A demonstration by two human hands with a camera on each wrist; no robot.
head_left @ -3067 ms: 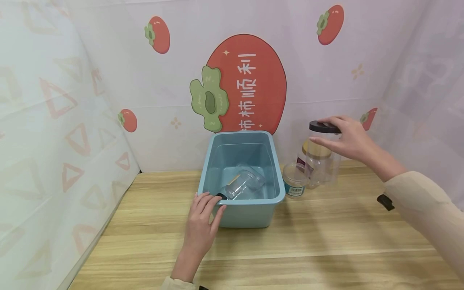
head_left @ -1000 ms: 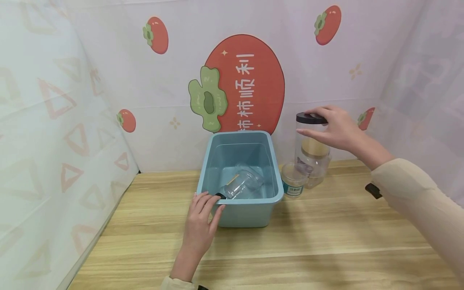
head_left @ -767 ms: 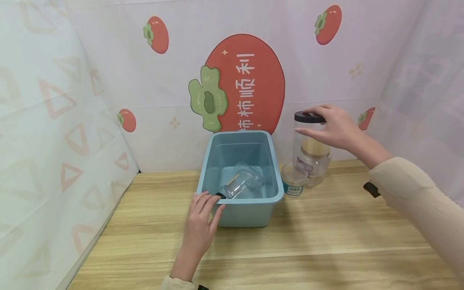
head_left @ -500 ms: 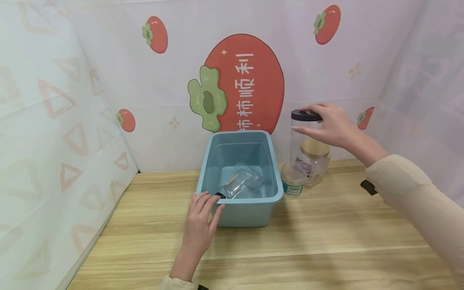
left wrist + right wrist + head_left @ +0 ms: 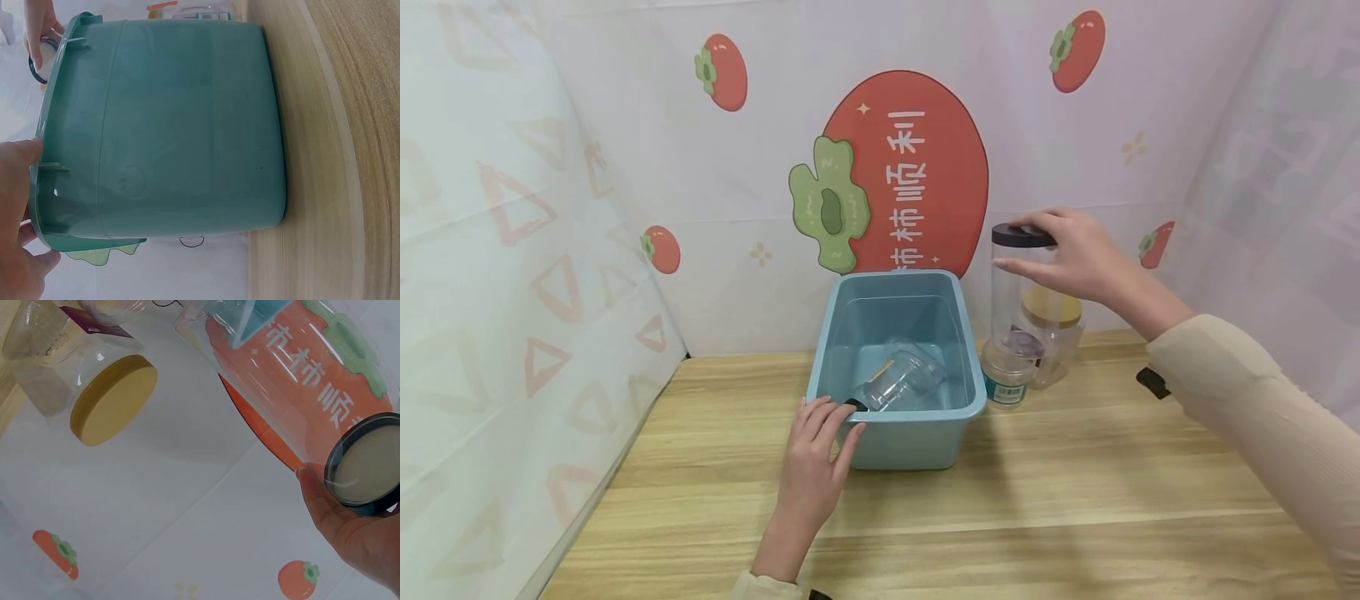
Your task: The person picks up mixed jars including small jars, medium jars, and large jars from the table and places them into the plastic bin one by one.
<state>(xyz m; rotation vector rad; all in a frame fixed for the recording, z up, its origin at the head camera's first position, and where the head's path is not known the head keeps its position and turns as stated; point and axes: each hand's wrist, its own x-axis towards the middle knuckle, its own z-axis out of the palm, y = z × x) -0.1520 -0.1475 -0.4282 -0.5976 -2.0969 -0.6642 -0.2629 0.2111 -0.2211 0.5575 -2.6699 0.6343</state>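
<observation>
In the head view, my right hand (image 5: 1078,254) holds a tall clear jar (image 5: 1009,300) upright by its black lid (image 5: 1021,236). The jar is raised, its lower part overlapping a small clear tub (image 5: 1006,387) with a teal label. In the right wrist view, the thumb and fingers grip around the lid's edge (image 5: 334,469). My left hand (image 5: 812,467) grips the near left corner of a blue bin (image 5: 917,442), fingers over the rim and thumb in front. Inside the bin lies a clear jar (image 5: 895,379) on its side, its black cap (image 5: 856,406) partly behind the fingers.
Behind the tall jar stands a clear jar with a gold lid (image 5: 1052,308), seen also in the right wrist view with its gold lid (image 5: 115,400). Everything sits on a wooden table (image 5: 715,467), with a printed curtain (image 5: 760,167) close behind.
My right hand has carried the tall jar leftward and up, from in front of the gold-lidded jar to over the small tub. The left hand stays on the bin's rim.
</observation>
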